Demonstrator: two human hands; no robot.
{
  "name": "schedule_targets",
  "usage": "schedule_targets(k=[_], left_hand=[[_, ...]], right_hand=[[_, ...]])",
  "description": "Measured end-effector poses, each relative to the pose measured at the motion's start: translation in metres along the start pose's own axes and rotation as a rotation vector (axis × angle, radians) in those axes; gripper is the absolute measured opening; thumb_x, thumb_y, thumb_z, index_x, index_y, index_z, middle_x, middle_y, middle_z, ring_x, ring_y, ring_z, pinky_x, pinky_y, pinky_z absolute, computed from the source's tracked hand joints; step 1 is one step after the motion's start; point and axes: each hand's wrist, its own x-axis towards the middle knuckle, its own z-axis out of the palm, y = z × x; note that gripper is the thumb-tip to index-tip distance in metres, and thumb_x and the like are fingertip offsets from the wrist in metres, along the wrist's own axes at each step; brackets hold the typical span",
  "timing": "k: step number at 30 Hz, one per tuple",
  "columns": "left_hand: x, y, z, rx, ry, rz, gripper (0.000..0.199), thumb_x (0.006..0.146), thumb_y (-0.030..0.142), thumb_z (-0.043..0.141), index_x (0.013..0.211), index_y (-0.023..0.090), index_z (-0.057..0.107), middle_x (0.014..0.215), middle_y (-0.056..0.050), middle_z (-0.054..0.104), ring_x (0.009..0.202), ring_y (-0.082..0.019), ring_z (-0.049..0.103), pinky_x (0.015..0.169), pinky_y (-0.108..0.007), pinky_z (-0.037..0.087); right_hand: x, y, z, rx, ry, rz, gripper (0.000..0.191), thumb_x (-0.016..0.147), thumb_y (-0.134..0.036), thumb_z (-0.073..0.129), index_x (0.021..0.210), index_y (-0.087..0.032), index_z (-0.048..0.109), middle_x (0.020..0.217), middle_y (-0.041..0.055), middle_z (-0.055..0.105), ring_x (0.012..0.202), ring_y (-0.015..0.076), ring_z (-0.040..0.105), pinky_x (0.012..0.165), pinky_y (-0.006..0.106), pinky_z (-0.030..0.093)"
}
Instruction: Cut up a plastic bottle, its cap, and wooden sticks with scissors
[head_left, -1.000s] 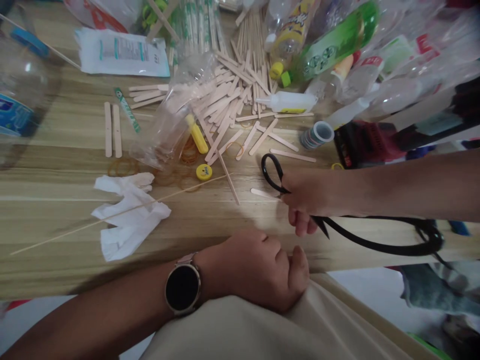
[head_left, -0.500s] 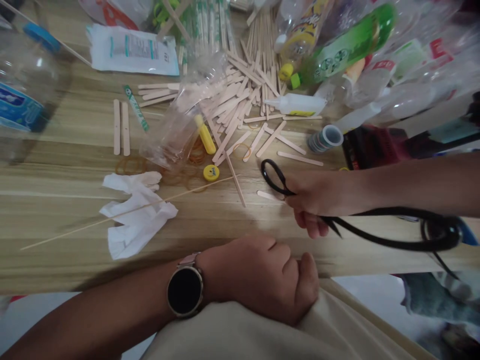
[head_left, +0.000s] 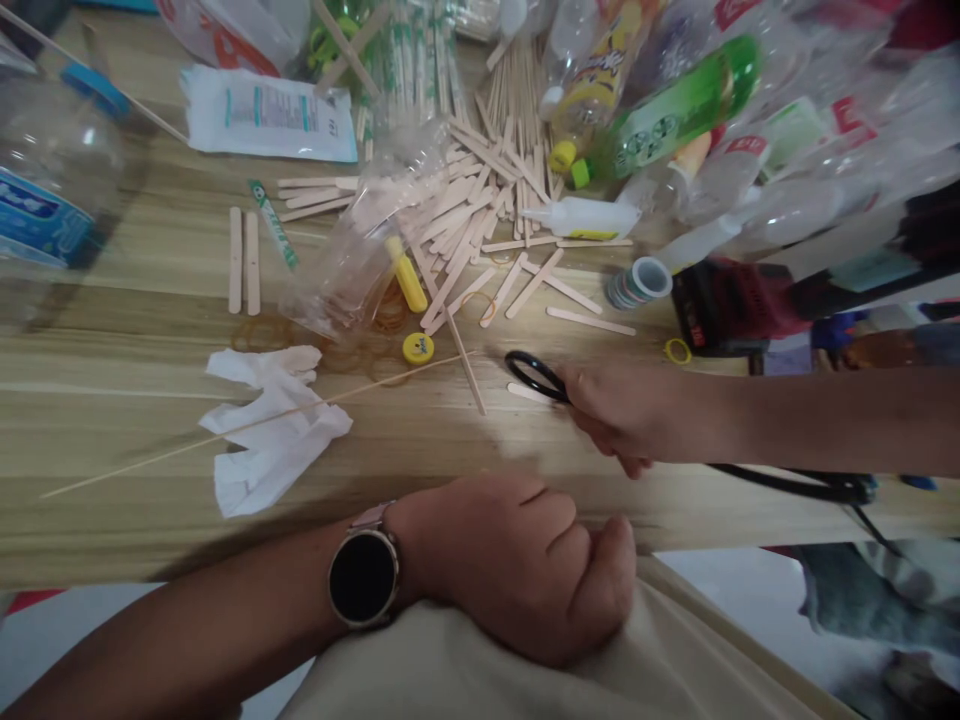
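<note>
My left hand is a closed fist resting at the table's near edge, with a watch on the wrist. Nothing sticks out of it, though its palm side is hidden. From the right reaches my right hand, fingers wrapped round a black looped cord-like thing. One loop pokes out left of the fist; a black strand shows beyond the wrist. Just under the loop lies a wooden craft stick. A thin bamboo skewer crosses crumpled white tissue to the left.
Many craft sticks are heaped mid-table beside a clear cut bottle. A glue bottle, a tape roll and a red-black tool lie at right. Plastic bottles crowd the back right. A large bottle stands left.
My right hand has turned and lowered slightly, and the black loop now lies flatter. Less of the strand shows behind the wrist. My left fist stays put; the view has shifted a little.
</note>
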Motion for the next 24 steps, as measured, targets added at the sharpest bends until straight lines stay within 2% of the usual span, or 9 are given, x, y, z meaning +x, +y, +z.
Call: schedule_targets(k=[4, 7, 10, 13, 15, 17, 20, 22, 24], left_hand=[[0.0, -0.001, -0.006, -0.02, -0.026, -0.023, 0.022, 0.093, 0.017, 0.053, 0.091, 0.008, 0.073, 0.052, 0.005, 0.052, 0.045, -0.01, 0.044, 0.042, -0.028, 0.033], [0.0, -0.006, -0.011, 0.01, -0.016, -0.09, 0.016, 0.094, 0.014, 0.054, 0.092, 0.01, 0.07, 0.053, 0.005, 0.055, 0.048, -0.011, 0.049, 0.045, -0.028, 0.034], [0.002, -0.015, -0.016, 0.054, 0.033, -0.25, 0.016, 0.097, 0.015, 0.05, 0.094, 0.012, 0.066, 0.067, 0.001, 0.066, 0.063, -0.014, 0.059, 0.057, -0.029, 0.044], [0.009, -0.024, -0.019, 0.054, 0.051, -0.583, 0.021, 0.1, 0.019, 0.044, 0.103, 0.01, 0.063, 0.095, -0.009, 0.071, 0.09, -0.019, 0.064, 0.081, -0.032, 0.05], [0.015, -0.027, -0.02, -0.06, -0.034, -0.823, 0.025, 0.102, 0.026, 0.043, 0.108, 0.012, 0.062, 0.105, -0.01, 0.07, 0.099, -0.02, 0.064, 0.086, -0.034, 0.049], [0.021, -0.027, -0.021, -0.283, -0.201, -1.017, 0.031, 0.103, 0.035, 0.039, 0.107, 0.016, 0.063, 0.101, -0.006, 0.071, 0.093, -0.019, 0.065, 0.081, -0.032, 0.049], [0.028, -0.022, -0.018, -0.654, -0.412, -1.196, 0.038, 0.103, 0.039, 0.034, 0.095, 0.017, 0.064, 0.085, -0.002, 0.071, 0.078, -0.016, 0.065, 0.074, -0.03, 0.048], [0.03, -0.018, -0.016, -0.818, -0.444, -1.251, 0.038, 0.102, 0.038, 0.034, 0.091, 0.016, 0.063, 0.081, -0.001, 0.069, 0.074, -0.014, 0.063, 0.072, -0.028, 0.048], [0.031, -0.012, -0.013, -0.861, -0.405, -1.272, 0.037, 0.102, 0.038, 0.034, 0.094, 0.016, 0.063, 0.08, -0.001, 0.068, 0.074, -0.014, 0.062, 0.071, -0.027, 0.047]], right_hand=[[-0.007, -0.006, 0.006, 0.108, -0.126, 0.176, 0.036, 0.094, -0.014, 0.042, 0.059, -0.021, 0.045, 0.044, 0.0024, 0.058, 0.039, 0.0154, 0.059, 0.038, 0.021, 0.04], [-0.016, 0.007, 0.012, 0.186, -0.046, 0.09, 0.025, 0.093, -0.015, 0.041, 0.069, -0.021, 0.047, 0.049, 0.0008, 0.061, 0.042, 0.0147, 0.061, 0.041, 0.021, 0.043], [-0.03, 0.032, 0.022, 0.037, 0.164, -0.204, 0.01, 0.094, -0.02, 0.042, 0.087, -0.021, 0.048, 0.052, -0.0029, 0.061, 0.044, 0.0148, 0.06, 0.045, 0.023, 0.043], [-0.045, 0.05, 0.031, -0.462, 0.539, -0.439, 0.021, 0.091, -0.01, 0.039, 0.105, -0.018, 0.052, 0.061, 0.0, 0.064, 0.046, 0.0166, 0.057, 0.044, 0.027, 0.036], [-0.053, 0.051, 0.034, -0.848, 0.723, -0.568, 0.033, 0.086, -0.001, 0.037, 0.109, -0.016, 0.054, 0.074, 0.0043, 0.069, 0.052, 0.0185, 0.06, 0.047, 0.03, 0.036], [-0.059, 0.046, 0.034, -1.092, 0.829, -0.652, 0.034, 0.085, 0.004, 0.037, 0.107, -0.014, 0.057, 0.08, 0.0056, 0.07, 0.058, 0.0193, 0.063, 0.053, 0.031, 0.041], [-0.062, 0.038, 0.034, -1.159, 0.982, -0.672, 0.028, 0.092, 0.001, 0.037, 0.106, -0.012, 0.058, 0.079, 0.0057, 0.071, 0.064, 0.0188, 0.066, 0.059, 0.031, 0.046], [-0.06, 0.036, 0.038, -1.124, 1.076, -0.677, 0.027, 0.095, -0.001, 0.037, 0.108, -0.012, 0.058, 0.084, 0.0074, 0.072, 0.069, 0.0194, 0.067, 0.061, 0.032, 0.047], [-0.057, 0.037, 0.044, -1.073, 1.131, -0.674, 0.027, 0.095, -0.002, 0.039, 0.111, -0.012, 0.057, 0.088, 0.0085, 0.073, 0.074, 0.0205, 0.068, 0.064, 0.033, 0.049]])
